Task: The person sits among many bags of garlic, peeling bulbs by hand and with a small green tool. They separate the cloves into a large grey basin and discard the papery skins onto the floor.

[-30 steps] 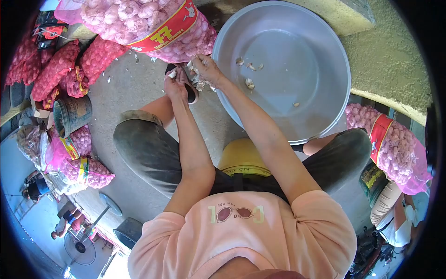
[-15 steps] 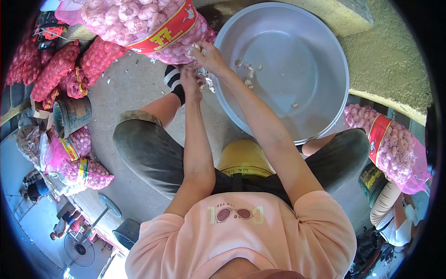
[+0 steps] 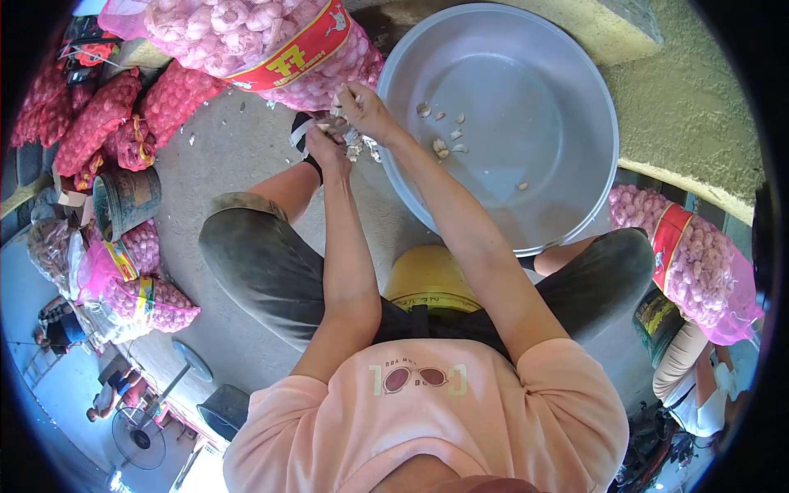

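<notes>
My right hand is closed around pale garlic pieces beside the rim of a wide grey basin. Just below and left of it, my left hand has its fingers curled around whitish garlic, partly hidden. The two hands are close together over the floor. Several loose garlic cloves lie on the basin's bottom. Behind the hands stands a large pink net sack of garlic with a red label. White peel scraps show around my fingers and on the floor.
Red net sacks and a dark bucket stand at left, with smaller garlic bags nearer. Another garlic sack stands at right. A yellow bucket sits between my legs. Other people and a fan are farther off.
My left hand has shifted slightly down and left, its fingers now drawn together. More cloves lie in the basin near its left side. The right hand stays about where it was, still closed.
</notes>
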Demonstrator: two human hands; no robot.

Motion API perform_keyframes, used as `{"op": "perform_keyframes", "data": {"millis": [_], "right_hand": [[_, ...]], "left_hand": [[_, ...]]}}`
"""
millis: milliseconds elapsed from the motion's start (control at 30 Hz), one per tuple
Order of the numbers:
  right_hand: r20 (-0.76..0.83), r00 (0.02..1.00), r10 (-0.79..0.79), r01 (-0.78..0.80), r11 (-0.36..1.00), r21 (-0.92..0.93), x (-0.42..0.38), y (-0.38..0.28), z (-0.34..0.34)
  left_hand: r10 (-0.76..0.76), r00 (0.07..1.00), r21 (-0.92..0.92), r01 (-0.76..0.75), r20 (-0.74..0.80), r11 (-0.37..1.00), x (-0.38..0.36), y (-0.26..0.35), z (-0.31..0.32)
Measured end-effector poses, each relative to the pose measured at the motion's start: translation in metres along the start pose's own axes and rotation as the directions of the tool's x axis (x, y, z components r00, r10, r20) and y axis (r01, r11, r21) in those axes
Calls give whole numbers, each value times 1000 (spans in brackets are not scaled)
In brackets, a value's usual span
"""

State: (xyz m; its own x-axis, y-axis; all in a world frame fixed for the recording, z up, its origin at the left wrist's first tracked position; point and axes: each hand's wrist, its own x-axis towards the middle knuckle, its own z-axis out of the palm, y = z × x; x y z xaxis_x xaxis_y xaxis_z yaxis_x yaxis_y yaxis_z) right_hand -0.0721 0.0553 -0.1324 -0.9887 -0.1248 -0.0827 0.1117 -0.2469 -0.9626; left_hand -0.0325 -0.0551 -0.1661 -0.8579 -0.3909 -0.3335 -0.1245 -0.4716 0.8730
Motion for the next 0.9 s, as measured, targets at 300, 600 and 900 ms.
{"op": "perform_keyframes", "data": {"millis": [300, 600, 900], "right_hand": [[44, 978, 204, -207, 975, 86, 0, -31, -12], [-70, 996, -60, 3, 779, -627, -13, -14, -10], [-199, 959, -200, 86, 879, -470, 5, 18, -19]], "left_hand": [[-547, 792, 642, 274, 272, 716, -30, 3, 32], [55, 964, 417, -163, 258, 894, -9, 21, 41], [-223, 955, 118, 203, 197, 972, -6, -15, 6]]}}
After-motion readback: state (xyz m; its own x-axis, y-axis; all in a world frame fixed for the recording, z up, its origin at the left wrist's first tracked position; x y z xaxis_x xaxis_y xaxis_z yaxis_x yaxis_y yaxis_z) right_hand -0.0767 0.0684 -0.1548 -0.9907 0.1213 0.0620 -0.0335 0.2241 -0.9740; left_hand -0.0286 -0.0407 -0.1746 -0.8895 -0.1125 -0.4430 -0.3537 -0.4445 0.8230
